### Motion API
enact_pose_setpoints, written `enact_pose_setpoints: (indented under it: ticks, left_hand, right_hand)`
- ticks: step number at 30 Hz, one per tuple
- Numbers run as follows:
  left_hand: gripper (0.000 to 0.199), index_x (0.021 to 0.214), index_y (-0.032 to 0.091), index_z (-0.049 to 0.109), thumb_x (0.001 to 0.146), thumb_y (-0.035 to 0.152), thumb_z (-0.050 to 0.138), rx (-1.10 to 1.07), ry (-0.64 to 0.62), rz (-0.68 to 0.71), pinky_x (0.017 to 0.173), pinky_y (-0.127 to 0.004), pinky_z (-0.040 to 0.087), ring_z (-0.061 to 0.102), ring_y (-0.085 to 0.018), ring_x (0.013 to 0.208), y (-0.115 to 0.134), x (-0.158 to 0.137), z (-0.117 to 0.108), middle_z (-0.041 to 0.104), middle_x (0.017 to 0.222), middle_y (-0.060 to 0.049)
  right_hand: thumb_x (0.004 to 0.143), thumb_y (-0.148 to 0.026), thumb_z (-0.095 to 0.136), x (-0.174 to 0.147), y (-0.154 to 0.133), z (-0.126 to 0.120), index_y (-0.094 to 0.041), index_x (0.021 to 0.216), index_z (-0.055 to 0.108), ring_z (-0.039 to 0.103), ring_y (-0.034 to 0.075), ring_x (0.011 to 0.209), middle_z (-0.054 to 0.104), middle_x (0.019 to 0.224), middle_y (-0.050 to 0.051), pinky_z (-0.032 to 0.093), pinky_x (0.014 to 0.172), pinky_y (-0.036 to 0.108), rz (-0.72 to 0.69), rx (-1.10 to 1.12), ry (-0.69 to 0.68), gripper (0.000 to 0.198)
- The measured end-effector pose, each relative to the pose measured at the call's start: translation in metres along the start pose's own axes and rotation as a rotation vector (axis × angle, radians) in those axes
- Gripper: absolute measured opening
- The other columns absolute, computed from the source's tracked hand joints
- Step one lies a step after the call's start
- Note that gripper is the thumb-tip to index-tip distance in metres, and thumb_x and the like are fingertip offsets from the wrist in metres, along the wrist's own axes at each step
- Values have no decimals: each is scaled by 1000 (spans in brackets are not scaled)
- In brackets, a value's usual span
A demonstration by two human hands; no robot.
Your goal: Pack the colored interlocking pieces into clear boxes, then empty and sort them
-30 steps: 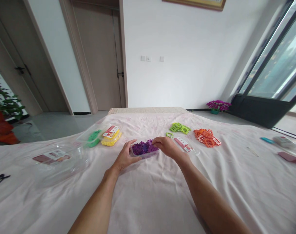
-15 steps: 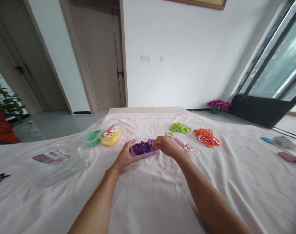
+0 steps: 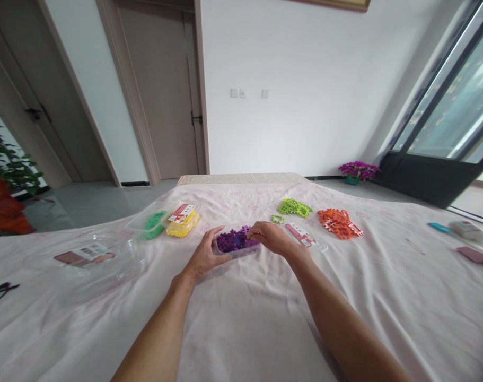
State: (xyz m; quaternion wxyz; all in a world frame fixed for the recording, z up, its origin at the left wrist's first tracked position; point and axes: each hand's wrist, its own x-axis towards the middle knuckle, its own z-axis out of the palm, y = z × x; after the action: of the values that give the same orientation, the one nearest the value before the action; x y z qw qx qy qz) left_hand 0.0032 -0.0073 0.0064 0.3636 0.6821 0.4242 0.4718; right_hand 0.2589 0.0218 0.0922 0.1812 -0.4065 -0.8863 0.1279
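Left hand [image 3: 205, 254] is partly open, curved about the left end of the clear tub [image 3: 241, 253], thumb along the near wall and fingers toward the far side, holding it. Right hand [image 3: 271, 237] is curled at the tub's right end, fingertips drawn together over the contents; whether a piece is pinched between them cannot be told. The tub rests on the cloth [image 3: 241, 323] directly before the person and contains purple pieces [image 3: 230, 241], loosely heaped. Step in hand, as judged: the left hand steadies the container while the right works among the pieces. The next move calls for a firm left hold, so that the light tub does not slide or tip, and for precise fingertip control, as interlocked pieces may catch on one another. Just beside the right hand lies a labelled clear lid [image 3: 319, 247]; beyond it, a single lime piece [image 3: 277, 218], a lime pile [image 3: 295, 207] and, farther right, an orange pile [image 3: 339, 223]. Left of the tub are yellow pieces [image 3: 180, 230] under a label, green pieces [image 3: 154, 225] and, nearer the person, clear packaging [image 3: 124, 265].
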Motion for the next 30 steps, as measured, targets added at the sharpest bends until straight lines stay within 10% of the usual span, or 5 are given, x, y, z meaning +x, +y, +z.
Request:
enact_pose_setpoints:
  ticks: [16,30]
  left_hand:
    - [89,143,24,42,66,39,84,16,-5,-2,110,-49,38,49,-32,129,1,1,-1,43,145,-14]
    - [86,141,23,44,67,37,83,2,-7,12,108,-47,40,50,-30,127,7,-1,0,44,143,-13]
  right_hand:
    - [84,-16,58,4,-2,-4,-25,92,78,65,15,81,74,89,1,44,76,22,4,-24,-99,23]
    - [89,-22,57,6,3,4,-21,106,75,63,20,100,73,106,8,42,96,32,44,-140,158,25]
